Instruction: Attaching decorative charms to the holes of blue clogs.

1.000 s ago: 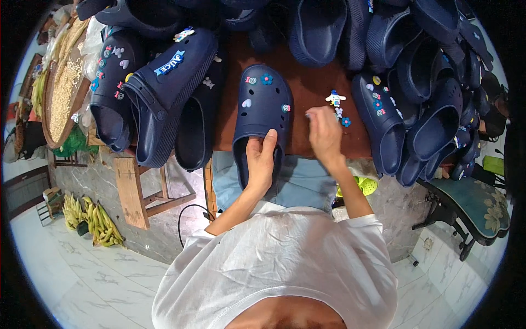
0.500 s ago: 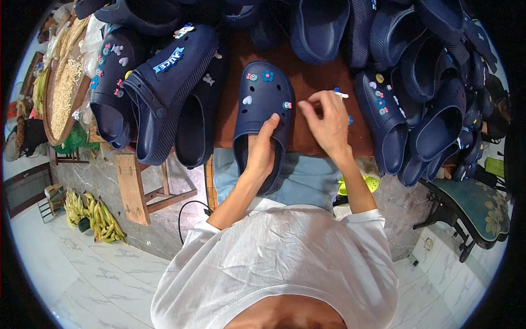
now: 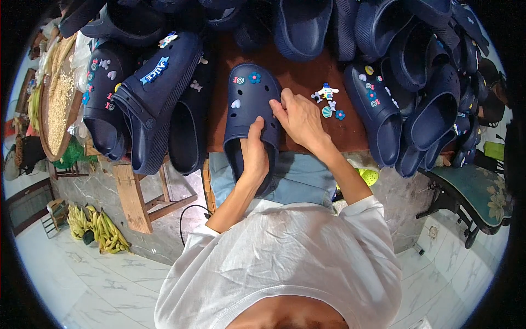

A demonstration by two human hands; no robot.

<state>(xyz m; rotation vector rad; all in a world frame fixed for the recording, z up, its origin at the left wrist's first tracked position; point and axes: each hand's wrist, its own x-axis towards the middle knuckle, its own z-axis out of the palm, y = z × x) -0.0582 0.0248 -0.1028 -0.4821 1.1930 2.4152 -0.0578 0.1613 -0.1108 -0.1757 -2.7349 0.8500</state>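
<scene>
A navy clog (image 3: 241, 115) lies toe-away in the middle, over the brown table's near edge. It carries a pink-and-white candy charm, a blue flower charm (image 3: 254, 78) and a white heart charm. My left hand (image 3: 255, 153) holds it, fingers inside the opening and thumb on top. At its right side my right hand (image 3: 298, 115) is closed against the upper, thumb on the surface; the fingertips are partly hidden, covering the spot under them. Just right of this hand lie several loose charms, including a white-and-blue figure (image 3: 329, 90) and a blue flower (image 3: 339, 115).
Decorated navy clogs stand at the left (image 3: 159, 82) and right (image 3: 378, 118), with more piled along the back. A wooden stool (image 3: 134, 197) stands below left, near green-yellow bananas (image 3: 107, 227). At the right is a chair with a flowered seat (image 3: 476, 197).
My right hand has moved left from beside the loose charms onto the clog's right side, covering the charm that showed there. More loose charms are now visible. My left hand keeps its hold.
</scene>
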